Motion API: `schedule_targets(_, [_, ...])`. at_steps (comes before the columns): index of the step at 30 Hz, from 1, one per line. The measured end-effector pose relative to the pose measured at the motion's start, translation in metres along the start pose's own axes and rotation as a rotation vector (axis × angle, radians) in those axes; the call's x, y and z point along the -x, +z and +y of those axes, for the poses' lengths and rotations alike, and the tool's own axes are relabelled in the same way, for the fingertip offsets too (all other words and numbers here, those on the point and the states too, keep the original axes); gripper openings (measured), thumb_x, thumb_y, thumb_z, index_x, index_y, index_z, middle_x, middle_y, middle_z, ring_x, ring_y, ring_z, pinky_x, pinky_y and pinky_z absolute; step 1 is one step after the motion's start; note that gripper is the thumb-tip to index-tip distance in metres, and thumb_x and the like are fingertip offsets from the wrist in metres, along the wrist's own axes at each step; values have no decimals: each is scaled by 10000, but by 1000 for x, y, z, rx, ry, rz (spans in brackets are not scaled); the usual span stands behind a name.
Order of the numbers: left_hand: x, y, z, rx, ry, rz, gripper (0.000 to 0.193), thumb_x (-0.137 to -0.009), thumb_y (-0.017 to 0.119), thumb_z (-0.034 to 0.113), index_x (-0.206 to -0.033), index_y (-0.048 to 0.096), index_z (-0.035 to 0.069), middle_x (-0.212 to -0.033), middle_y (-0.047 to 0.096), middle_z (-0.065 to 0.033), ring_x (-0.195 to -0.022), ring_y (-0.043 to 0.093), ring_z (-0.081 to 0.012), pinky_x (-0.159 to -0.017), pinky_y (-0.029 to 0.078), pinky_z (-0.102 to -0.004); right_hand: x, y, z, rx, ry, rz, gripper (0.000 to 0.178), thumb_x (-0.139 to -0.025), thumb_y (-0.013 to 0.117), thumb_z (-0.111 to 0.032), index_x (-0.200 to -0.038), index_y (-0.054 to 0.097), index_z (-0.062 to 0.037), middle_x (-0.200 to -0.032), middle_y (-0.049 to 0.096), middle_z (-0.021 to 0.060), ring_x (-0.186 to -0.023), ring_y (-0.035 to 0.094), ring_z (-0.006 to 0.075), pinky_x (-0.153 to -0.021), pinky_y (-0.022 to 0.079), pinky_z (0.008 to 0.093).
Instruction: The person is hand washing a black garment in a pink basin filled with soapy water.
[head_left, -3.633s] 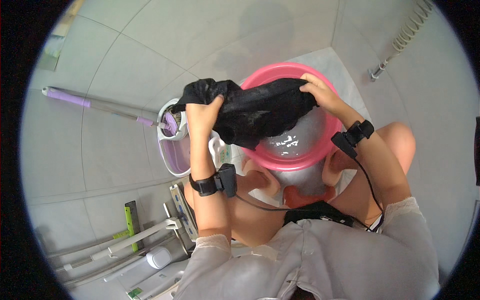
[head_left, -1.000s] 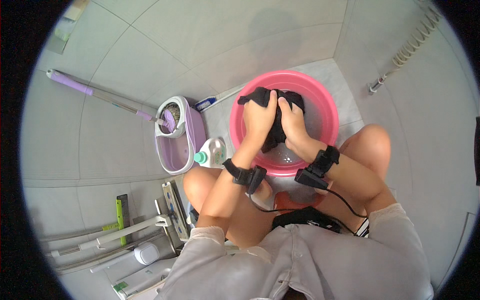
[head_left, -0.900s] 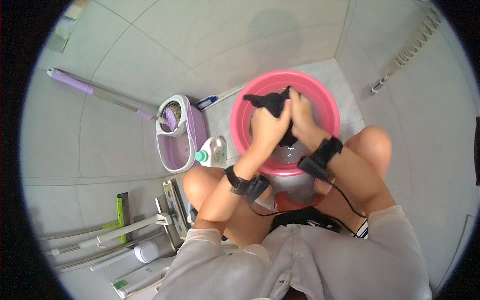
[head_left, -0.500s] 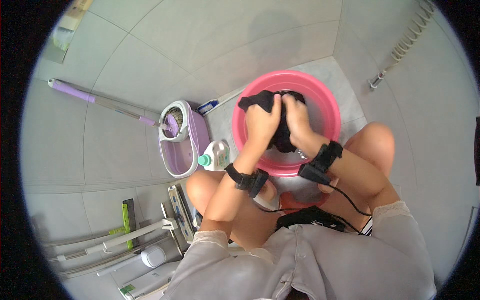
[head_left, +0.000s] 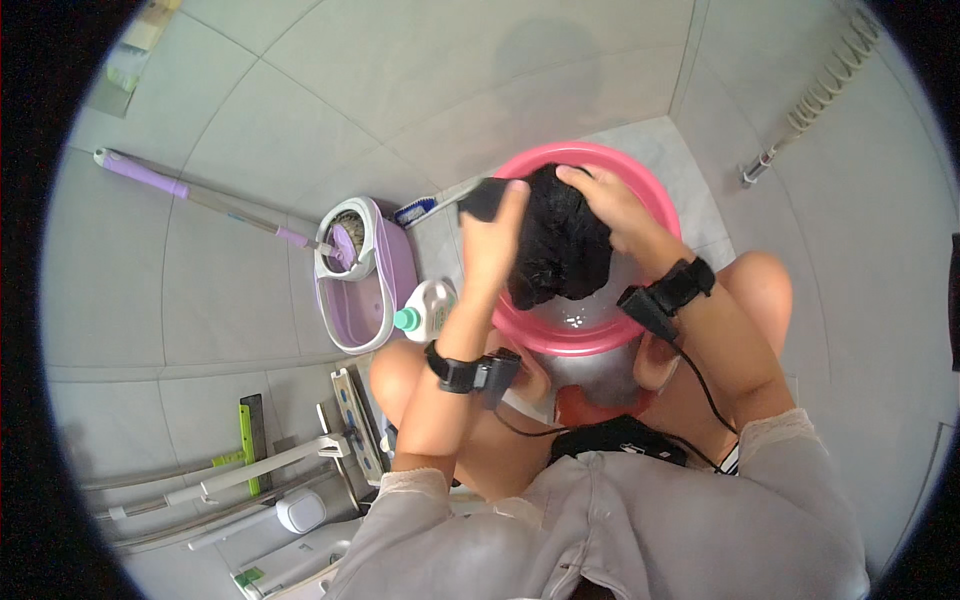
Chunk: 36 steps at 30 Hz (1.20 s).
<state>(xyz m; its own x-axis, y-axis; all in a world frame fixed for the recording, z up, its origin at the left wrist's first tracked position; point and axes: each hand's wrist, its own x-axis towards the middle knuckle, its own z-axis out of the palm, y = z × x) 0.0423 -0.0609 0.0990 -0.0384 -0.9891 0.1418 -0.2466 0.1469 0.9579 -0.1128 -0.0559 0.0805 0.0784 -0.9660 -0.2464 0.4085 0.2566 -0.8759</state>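
A wet-looking black cloth garment is spread between my hands over a round pink basin. My left hand is closed on its left part, with the thumb on top and a fold of cloth sticking out beyond the fingers. On the other side my right hand grips the upper right edge, thumb over the fabric. Water with some suds shows in the basin below the garment. The cloth hides much of the basin's inside, and the exact kind of garment cannot be made out.
Left of the basin stand a white bottle with a green cap, a purple mop bucket holding a mop, and a blue-and-white brush. Squeegees and other long-handled tools lie at lower left. A coiled hose hangs at upper right.
My hands have moved apart, the left one leftward, the right one slightly to the right. The black garment, bunched between them before, is now opened out wider.
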Motion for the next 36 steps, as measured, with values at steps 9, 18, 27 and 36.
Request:
schedule_targets(9, [-6,-47,6,952,-566,-269,333,-722,566,232,-966,540,7,-935,589,-127,-845,573,-253,-768,467,-355,21,-36,-59,833,-279,-421,251,-681,675,-136,-866,535,-39,-707,520,-26,-675,471,57,-630,381,195])
schedule_targets(18, [-8,-46,-3,833,-516,-208,363,-711,540,201,-1006,510,-8,-945,582,-124,-840,567,-246,-745,468,-341,3,-20,-18,-49,-321,-103,171,-755,514,-92,-899,520,0,-864,551,43,-833,500,123,-775,376,238])
schedule_targets(27, [18,13,3,835,-507,-125,277,-758,632,142,-982,517,24,-896,567,-67,-792,569,-157,-684,469,-279,12,29,28,410,-539,77,361,-826,426,-103,-1171,392,-2,-1165,461,205,-1105,432,308,-912,338,332])
schedule_targets(36, [26,43,16,814,-359,-45,246,-816,532,132,-1035,488,30,-933,548,-46,-822,545,-131,-697,452,-271,0,17,10,210,-461,264,313,-840,410,-127,-1129,447,-11,-1154,473,212,-1108,440,302,-905,347,333])
